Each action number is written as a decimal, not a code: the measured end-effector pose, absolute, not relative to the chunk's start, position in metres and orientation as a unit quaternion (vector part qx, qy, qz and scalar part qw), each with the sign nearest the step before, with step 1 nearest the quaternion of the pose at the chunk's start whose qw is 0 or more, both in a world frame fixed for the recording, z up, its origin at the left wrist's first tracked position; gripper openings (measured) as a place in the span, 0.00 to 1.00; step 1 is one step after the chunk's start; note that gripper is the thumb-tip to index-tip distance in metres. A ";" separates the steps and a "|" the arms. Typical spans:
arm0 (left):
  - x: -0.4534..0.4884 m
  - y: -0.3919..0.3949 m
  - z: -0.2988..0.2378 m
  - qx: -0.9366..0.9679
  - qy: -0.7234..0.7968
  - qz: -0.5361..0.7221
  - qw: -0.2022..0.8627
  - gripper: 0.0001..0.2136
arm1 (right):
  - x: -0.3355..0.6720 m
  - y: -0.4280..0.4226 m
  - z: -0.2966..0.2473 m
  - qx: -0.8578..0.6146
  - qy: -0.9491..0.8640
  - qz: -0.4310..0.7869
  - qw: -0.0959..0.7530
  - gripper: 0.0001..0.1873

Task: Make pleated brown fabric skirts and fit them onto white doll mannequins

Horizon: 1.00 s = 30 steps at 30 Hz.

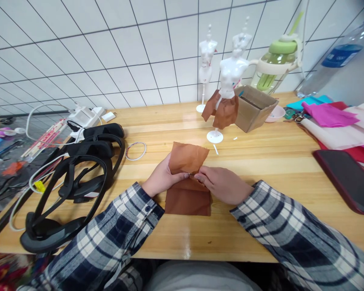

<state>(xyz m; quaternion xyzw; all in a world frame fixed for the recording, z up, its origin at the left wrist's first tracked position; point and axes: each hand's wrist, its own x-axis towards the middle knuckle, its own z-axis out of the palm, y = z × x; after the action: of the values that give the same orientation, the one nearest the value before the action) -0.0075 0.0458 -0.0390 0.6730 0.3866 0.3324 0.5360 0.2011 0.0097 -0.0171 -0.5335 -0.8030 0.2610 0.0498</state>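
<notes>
"Two hands are seen on one piece of work; how is it being gripped?"

"By the left hand (160, 178), the brown cloth (188, 157) is clamped at its left side, with the thumb in front and the fingers hidden behind. By the right hand (226, 184), the opposite edge is pinched between thumb and fingertips. Something thin and dark is caught where the thumbs nearly meet, too small to be identified."

"And which way is it pointed?"

"Its raised upper part is tilted away from the body, towards the wall (133, 60). The long axis is run from the front edge of the table (176, 238) towards the back. Below the thumbs, a darker brown panel (188, 202) is laid flat; whether it is joined on cannot be told."

"The materials?"

"Thin, matt cloth, softly creased, roughly rectangular; pale, striped wood grain is shown underneath."

"What is set around it?"

"Beyond the cloth, a white paper strip (215, 149) is passed first, then the way is blocked by a glossy white dress form (233, 79), draped in brown pieces (226, 114). A cardboard box (255, 109) is placed beside it. Black headgear (91, 149) is kept to the left, a phone (346, 180) to the right."
</notes>
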 end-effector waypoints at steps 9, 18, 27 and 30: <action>-0.006 0.043 -0.032 0.675 0.398 0.321 0.532 0.38 | 0.199 0.009 -0.016 -0.535 -0.801 0.263 0.058 0.21; -0.007 0.042 -0.035 0.696 0.396 0.286 0.526 0.25 | 0.200 0.011 -0.016 -0.511 -0.816 0.262 0.061 0.19; -0.014 0.048 -0.029 0.589 0.463 0.361 0.555 0.16 | 0.207 0.016 -0.016 -0.544 -0.796 0.254 0.078 0.20; -0.014 0.047 -0.030 0.569 0.458 0.374 0.572 0.15 | 0.206 0.016 -0.017 -0.533 -0.800 0.264 0.085 0.20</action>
<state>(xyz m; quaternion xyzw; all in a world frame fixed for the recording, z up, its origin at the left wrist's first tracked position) -0.0138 0.0469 -0.0304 0.5687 0.4577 0.3743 0.5718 0.2062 0.0160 -0.0169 -0.5325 -0.7998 0.2638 0.0850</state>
